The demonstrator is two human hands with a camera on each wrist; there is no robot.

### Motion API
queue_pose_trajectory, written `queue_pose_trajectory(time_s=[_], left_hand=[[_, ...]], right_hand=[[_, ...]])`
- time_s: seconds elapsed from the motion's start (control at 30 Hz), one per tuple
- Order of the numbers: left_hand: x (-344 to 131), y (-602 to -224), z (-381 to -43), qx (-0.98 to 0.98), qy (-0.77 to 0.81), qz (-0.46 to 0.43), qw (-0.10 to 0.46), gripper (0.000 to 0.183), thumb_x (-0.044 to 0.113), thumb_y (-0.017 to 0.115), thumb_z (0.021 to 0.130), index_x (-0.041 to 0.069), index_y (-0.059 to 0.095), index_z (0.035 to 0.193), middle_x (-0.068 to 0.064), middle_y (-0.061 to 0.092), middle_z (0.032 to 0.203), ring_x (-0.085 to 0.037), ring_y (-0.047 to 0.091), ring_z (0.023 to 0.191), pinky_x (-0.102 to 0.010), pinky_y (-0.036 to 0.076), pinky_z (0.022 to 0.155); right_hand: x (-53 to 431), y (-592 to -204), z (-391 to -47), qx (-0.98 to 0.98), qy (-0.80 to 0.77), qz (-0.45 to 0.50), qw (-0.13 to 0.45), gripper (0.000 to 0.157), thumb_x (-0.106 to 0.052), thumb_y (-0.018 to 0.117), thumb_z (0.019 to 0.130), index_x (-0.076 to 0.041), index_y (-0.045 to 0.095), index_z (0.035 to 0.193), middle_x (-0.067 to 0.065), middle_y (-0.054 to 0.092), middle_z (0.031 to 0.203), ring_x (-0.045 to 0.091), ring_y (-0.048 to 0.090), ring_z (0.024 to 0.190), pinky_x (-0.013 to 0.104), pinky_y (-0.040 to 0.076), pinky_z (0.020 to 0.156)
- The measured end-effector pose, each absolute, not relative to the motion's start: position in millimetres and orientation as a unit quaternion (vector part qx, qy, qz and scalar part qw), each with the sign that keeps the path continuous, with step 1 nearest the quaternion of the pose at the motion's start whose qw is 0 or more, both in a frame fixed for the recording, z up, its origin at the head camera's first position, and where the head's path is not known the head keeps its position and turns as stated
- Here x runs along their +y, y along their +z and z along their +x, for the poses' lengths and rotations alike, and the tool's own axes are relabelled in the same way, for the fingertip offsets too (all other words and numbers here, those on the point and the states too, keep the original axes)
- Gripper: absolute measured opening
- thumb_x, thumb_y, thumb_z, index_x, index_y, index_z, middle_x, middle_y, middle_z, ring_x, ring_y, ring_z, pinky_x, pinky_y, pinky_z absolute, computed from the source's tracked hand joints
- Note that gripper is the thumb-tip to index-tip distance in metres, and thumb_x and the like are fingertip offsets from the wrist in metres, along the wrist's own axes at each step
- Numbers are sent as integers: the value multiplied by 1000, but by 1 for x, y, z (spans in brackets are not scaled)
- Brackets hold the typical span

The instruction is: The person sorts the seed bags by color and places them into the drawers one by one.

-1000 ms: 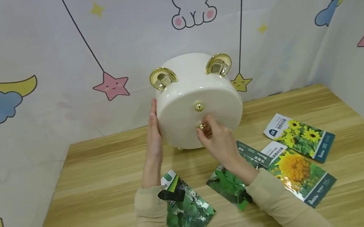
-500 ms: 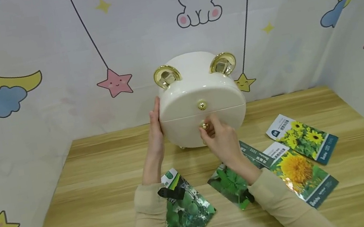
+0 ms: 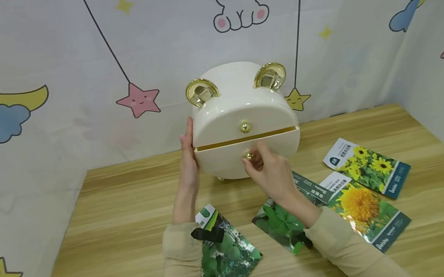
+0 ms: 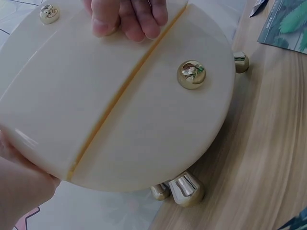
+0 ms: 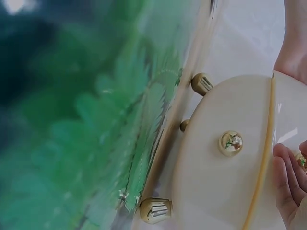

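Observation:
A round white drawer box (image 3: pixel 240 86) with gold ear-like ornaments stands at the back of the table. Its middle drawer (image 3: pixel 216 159) is pulled out slightly, leaving a narrow slot along its top edge. My right hand (image 3: pixel 271 169) pinches the small gold drawer knob (image 3: pixel 249 156) on that drawer; in the right wrist view its fingers (image 5: pixel 288 179) show at the right edge. Flat against the box's left side rests my left hand (image 3: pixel 189 163), fingers extended. A lower gold knob (image 4: pixel 192 74) and short gold feet (image 4: pixel 186 189) show in the left wrist view.
Under my left forearm lies a green seed packet (image 3: pixel 231 259). Another leafy packet (image 3: pixel 280 222) sits beneath my right wrist, overlapping an orange-flower packet (image 3: pixel 361 208). A yellow-flower packet (image 3: pixel 367 165) lies farther right. A printed cloth wall (image 3: pixel 80 108) stands behind the table (image 3: pixel 113 254).
The middle drawer has come out toward me with the right hand on its knob: its seam appears first, then a slot. My left hand stays on the box's side; the view shifts slightly.

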State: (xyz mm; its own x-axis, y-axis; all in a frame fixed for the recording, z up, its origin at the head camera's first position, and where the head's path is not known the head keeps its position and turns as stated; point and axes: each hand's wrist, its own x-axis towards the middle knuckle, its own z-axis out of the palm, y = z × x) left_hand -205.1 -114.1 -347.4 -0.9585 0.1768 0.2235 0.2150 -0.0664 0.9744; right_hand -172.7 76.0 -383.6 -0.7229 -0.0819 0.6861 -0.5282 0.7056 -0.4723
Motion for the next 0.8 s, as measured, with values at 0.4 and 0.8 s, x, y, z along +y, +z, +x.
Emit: queue_pose_trajectory(time_s=[0.4, 0.8], left_hand=[[-117, -350, -205, -670, -726, -155, 11, 50, 43, -6, 96, 42, 10, 143, 22, 2, 152, -9, -5, 142, -52, -1, 113], [-116, -349, -205, -655, -736, -172, 2, 54, 44, -7, 95, 31, 3, 147, 18, -1, 153, -11, -7, 142, -52, -5, 113]], right_hand=[[80, -385, -158, -868, 333, 190, 316, 16, -19, 61, 85, -9, 52, 93, 1, 64, 67, 7, 59, 56, 16, 46, 50], [86, -384, -143, -873, 313, 202, 315, 14, -17, 63, 82, -9, 53, 89, -1, 64, 68, 6, 60, 57, 15, 46, 49]])
